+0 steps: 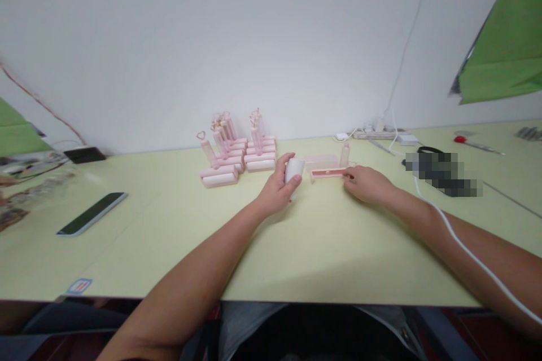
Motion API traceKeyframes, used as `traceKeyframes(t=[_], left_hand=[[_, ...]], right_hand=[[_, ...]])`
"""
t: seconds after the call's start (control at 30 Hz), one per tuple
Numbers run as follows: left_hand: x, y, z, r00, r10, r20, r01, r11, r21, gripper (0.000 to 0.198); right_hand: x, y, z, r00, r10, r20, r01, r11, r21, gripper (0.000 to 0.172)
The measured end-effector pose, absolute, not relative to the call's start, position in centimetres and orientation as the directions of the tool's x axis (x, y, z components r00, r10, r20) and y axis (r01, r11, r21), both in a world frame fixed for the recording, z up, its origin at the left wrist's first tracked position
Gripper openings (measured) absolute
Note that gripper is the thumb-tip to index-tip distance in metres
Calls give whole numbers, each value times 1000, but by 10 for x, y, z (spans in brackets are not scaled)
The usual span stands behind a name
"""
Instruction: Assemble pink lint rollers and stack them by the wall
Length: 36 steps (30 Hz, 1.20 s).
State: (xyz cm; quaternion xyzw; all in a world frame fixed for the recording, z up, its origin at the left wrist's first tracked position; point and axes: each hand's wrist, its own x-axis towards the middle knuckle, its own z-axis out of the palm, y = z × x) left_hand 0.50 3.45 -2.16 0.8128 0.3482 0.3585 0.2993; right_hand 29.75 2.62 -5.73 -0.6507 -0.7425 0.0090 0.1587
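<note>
My left hand [277,188] is wrapped round a white rounded piece [294,169], held upright just above the table. My right hand [367,183] has its fingers pinched at the right end of a narrow open pink case [326,173] with a copper-coloured inside. Whether a smaller part sits between those fingertips is hidden. Right behind the case lies a pale pink translucent piece [322,162]. A small pink tube-shaped bottle [345,155] stands beside it. Left of my left hand are several pink-and-white cases [260,164] in rows, with pink tubes topped by heart-shaped loops [201,136].
A phone [92,214] lies on the yellow-green table [178,259] at left, near a dark flat device [84,155]. At right are a power strip [376,133], a red-handled screwdriver [476,145] and a blurred black object [444,175]. A white cable [457,240] crosses my right forearm.
</note>
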Motion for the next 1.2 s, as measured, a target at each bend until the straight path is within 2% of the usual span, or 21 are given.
traceKeyframes(t=[0.3,0.43,0.6,0.8,1.0,1.2], left_hand=[[9,38,-20,429,874,229,223,-348,910,71],[7,43,-17,365,923,123,196,-205,959,62],[7,45,-16,296,954,54,194,-115,974,56],[14,39,-18,361,933,-3,206,-76,976,57],[14,36,-16,417,906,-80,204,-7,979,58],[14,39,-16,354,934,-35,177,-30,984,54]], right_hand=[[281,12,-48,-185,956,230,934,244,-261,12],[271,3,-42,-204,940,274,912,284,-296,11],[265,-4,-37,-210,920,332,880,326,-346,18],[262,-5,-38,-223,927,302,853,336,-400,21],[263,-2,-43,-277,888,366,807,422,-414,24],[261,-5,-45,-273,917,292,739,394,-547,26]])
